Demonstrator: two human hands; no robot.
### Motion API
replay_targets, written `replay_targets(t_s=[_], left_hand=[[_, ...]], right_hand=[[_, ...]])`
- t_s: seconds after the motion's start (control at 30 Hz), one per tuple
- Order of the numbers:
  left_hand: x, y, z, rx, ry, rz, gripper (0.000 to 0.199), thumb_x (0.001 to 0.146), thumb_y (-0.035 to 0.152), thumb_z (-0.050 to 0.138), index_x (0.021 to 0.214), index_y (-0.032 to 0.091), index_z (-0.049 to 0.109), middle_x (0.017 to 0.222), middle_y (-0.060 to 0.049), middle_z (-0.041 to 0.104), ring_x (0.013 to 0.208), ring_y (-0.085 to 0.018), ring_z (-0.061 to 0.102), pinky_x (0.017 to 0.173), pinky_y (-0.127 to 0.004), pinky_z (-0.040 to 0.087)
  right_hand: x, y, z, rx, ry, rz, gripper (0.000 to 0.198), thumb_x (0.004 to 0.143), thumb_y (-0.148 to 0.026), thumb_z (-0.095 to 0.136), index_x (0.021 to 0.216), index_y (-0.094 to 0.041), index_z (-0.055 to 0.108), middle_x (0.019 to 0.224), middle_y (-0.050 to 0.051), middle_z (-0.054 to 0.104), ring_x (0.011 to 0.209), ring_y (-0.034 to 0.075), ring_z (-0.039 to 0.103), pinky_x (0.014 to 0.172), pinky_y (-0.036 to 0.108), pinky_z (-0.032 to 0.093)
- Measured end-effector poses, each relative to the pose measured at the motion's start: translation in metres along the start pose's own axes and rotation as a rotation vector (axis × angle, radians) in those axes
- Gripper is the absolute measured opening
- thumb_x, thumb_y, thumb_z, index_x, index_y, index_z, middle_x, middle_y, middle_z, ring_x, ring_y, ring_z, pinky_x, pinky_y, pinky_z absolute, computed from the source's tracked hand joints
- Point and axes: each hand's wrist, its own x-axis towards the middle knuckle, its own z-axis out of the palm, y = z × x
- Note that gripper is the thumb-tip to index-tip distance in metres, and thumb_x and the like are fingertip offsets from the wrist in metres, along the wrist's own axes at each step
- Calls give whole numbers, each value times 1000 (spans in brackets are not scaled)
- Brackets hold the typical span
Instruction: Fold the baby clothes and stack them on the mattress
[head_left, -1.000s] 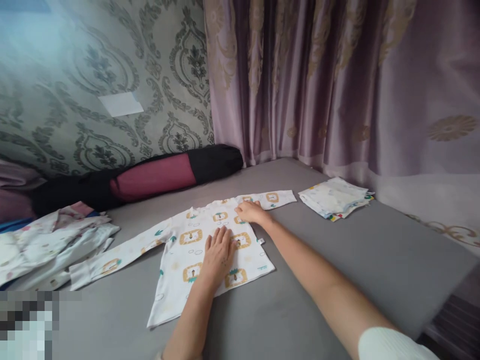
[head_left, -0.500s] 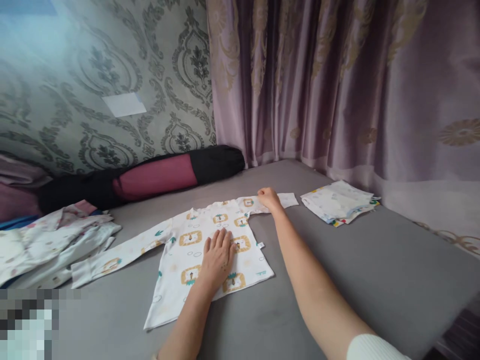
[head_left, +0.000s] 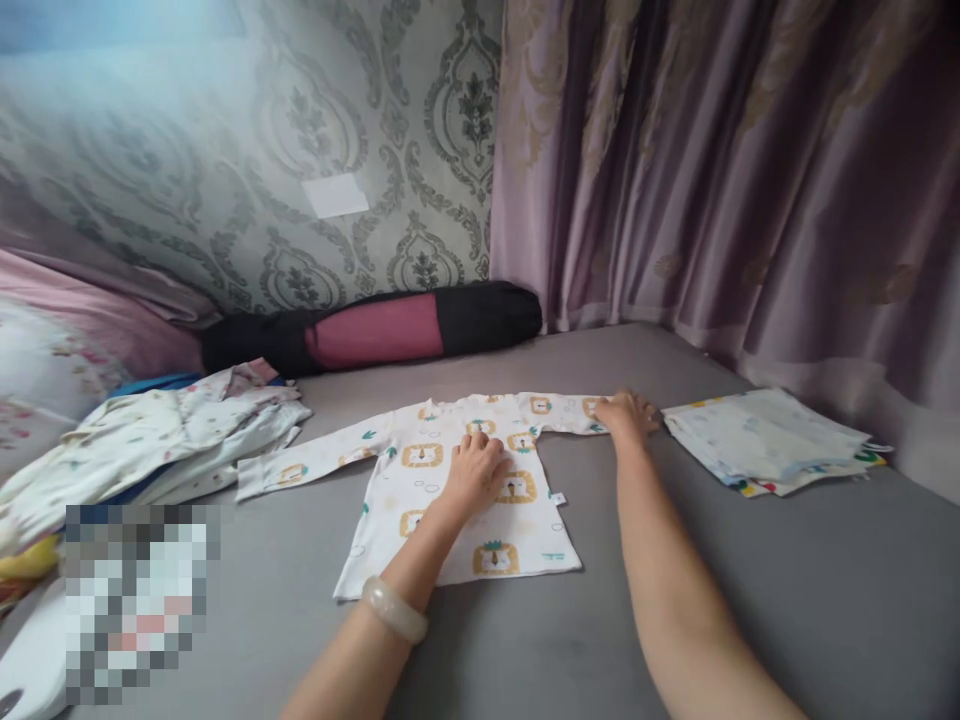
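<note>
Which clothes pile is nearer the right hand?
The flat pile by the curtain, beside the right hand; the rumpled pile lies mostly left of the shirt.

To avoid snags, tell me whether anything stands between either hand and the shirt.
Nothing visible does: the left hand rests on the shirt, and the right hand appears to touch its sleeve.

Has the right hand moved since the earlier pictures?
Yes. Judged against the folded clothes, the right hand has moved outward along the shirt sleeve to its cuff end, closer to those clothes.
</note>
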Motion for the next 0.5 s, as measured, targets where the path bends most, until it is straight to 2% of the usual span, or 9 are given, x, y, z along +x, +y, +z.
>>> replay_targets(t_s=[0.2, 0.4, 0.5], left_hand=[[47, -14, 14, -242, 44, 80, 25, 87, 21, 44, 103, 16, 62, 104, -10, 63, 98, -22, 56, 91, -34, 42], [75, -9, 26, -299, 102, 75, 30, 86, 18, 44, 109, 17, 63, 116, -8, 63, 107, -23, 54, 97, -34, 40], [83, -2, 29, -353, 95, -7, 31, 87, 21, 46, 114, 18, 61, 126, -6, 59, 115, -23, 49, 101, -36, 37]], right_hand=[[5, 1, 7, -17, -6, 61, 47, 84, -38, 48, 125, -15, 51, 133, 20, 45, 125, 34, 38, 97, 56, 32], [9, 8, 6, 4, 28, 50, 55, 78, -36, 61, 127, -15, 49, 132, 23, 45, 123, 35, 41, 95, 52, 35], [11, 11, 5, 13, 24, 67, 59, 74, -37, 66, 126, -14, 49, 131, 23, 46, 124, 36, 41, 95, 50, 37]])
